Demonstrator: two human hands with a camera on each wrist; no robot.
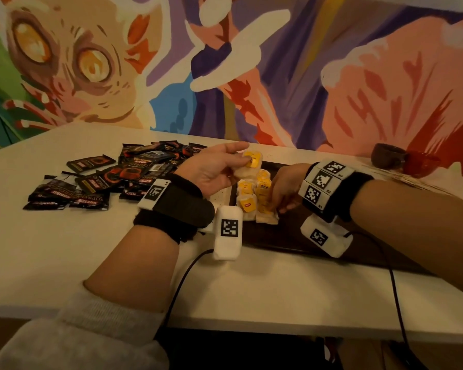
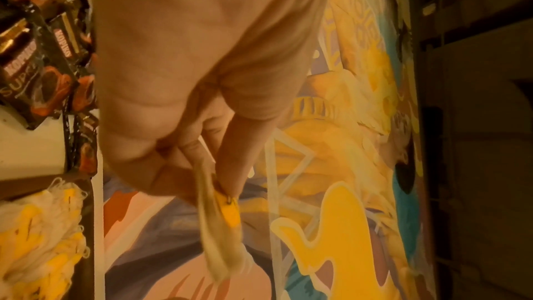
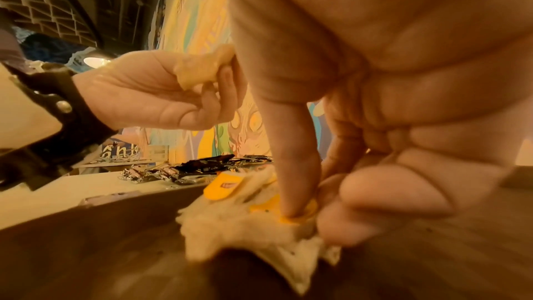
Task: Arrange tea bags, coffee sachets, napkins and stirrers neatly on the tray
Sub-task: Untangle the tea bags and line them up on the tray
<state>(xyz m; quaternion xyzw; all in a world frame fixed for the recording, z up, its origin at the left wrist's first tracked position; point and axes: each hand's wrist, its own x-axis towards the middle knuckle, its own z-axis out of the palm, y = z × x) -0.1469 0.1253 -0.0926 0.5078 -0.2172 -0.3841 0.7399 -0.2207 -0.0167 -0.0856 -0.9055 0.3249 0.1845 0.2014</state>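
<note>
My left hand is raised over the tray's far left end and pinches a tea bag with a yellow tag; the left wrist view shows that tea bag hanging from thumb and finger. Several more tea bags lie in rows on the dark tray. My right hand reaches down onto them: its index finger presses the yellow tag of one tea bag, thumb resting at its edge. Black coffee sachets lie piled on the table to the left.
Thin wooden stirrers lie at the back right, beside a brown cup and a red cup. A painted wall stands right behind the white table. Sensor cables trail from both wrists over the table's front edge.
</note>
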